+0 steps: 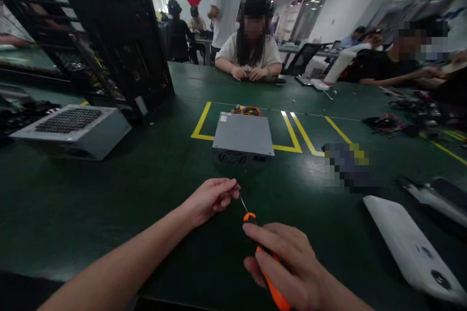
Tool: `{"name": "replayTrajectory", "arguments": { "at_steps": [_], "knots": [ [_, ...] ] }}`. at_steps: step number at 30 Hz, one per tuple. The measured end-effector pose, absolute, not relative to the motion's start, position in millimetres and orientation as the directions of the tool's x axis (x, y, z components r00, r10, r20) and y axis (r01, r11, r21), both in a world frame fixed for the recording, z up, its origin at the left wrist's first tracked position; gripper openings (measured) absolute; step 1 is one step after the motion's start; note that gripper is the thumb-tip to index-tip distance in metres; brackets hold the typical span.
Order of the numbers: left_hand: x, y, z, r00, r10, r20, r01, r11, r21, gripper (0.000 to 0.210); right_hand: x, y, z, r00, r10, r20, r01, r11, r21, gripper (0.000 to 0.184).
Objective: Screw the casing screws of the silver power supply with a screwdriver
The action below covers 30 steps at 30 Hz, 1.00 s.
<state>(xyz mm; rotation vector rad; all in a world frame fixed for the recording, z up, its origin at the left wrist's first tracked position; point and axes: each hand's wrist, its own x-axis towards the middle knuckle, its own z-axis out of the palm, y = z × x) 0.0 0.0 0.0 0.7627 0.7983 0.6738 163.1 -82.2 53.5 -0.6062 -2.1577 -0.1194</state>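
My right hand is wrapped round the orange and black handle of a screwdriver, whose thin metal shaft points up and to the left. At the shaft's tip, my left hand pinches with thumb and forefinger. Whether a small part sits between those fingertips is too small to tell. Just beyond my hands a grey computer power supply lies flat on the green table, its fan grille and socket facing me. Coloured cables are bunched behind it.
At the left stand a black computer case and another power supply. A white power bank-like device lies at the right, with tangled cables farther back. Yellow tape marks the table. A person sits opposite.
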Motion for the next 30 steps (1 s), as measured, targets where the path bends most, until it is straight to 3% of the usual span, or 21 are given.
{"name": "replayTrajectory", "arguments": {
  "at_steps": [5, 10, 12, 15, 18, 21, 25, 30],
  "knots": [
    [-1.1, -2.8, 2.3, 0.519, 0.785, -0.338, -0.222, 0.506, 0.833, 0.025, 157.3, -88.5, 39.6, -0.467, 0.448, 0.762, 0.493, 0.848, -0.196, 0.015],
    [-4.3, 2.7, -1.3, 0.409, 0.87, -0.277, -0.348, 0.429, 0.833, 0.023, 152.8, -91.1, 19.3, -0.503, 0.454, 0.735, 0.555, 0.822, -0.129, 0.017],
    [-4.3, 5.1, -2.0, 0.35, 0.898, -0.266, -0.36, 0.391, 0.847, 0.023, 150.5, -95.7, 15.1, -0.456, 0.608, 0.65, 0.621, 0.74, -0.256, 0.014],
    [-2.1, 5.3, -1.6, 0.308, 0.918, -0.25, -0.337, 0.351, 0.874, 0.025, 145.9, -107.4, 13.9, -0.281, 0.846, 0.454, 0.652, 0.515, -0.556, 0.015],
    [0.8, 2.3, 0.0, 0.301, 0.922, -0.244, -0.308, 0.336, 0.89, 0.024, 139.6, -118.8, 13.4, -0.136, 0.97, 0.203, 0.507, 0.244, -0.827, 0.025],
    [2.0, -0.9, 1.4, 0.306, 0.918, -0.253, -0.275, 0.34, 0.899, 0.024, 131.4, -122.8, 8.3, -0.046, 0.997, -0.07, 0.212, -0.059, -0.975, 0.03],
    [1.6, -4.2, 2.0, 0.336, 0.912, -0.235, -0.234, 0.323, 0.917, 0.027, 120.5, -118.3, 1.0, 0.085, 0.948, -0.306, -0.184, -0.287, -0.94, 0.026],
    [1.3, -7.6, 1.0, 0.383, 0.905, -0.184, -0.198, 0.275, 0.941, 0.029, 111.9, -114.9, 7.0, 0.091, 0.901, -0.424, -0.375, -0.363, -0.853, 0.034]
  ]
}}
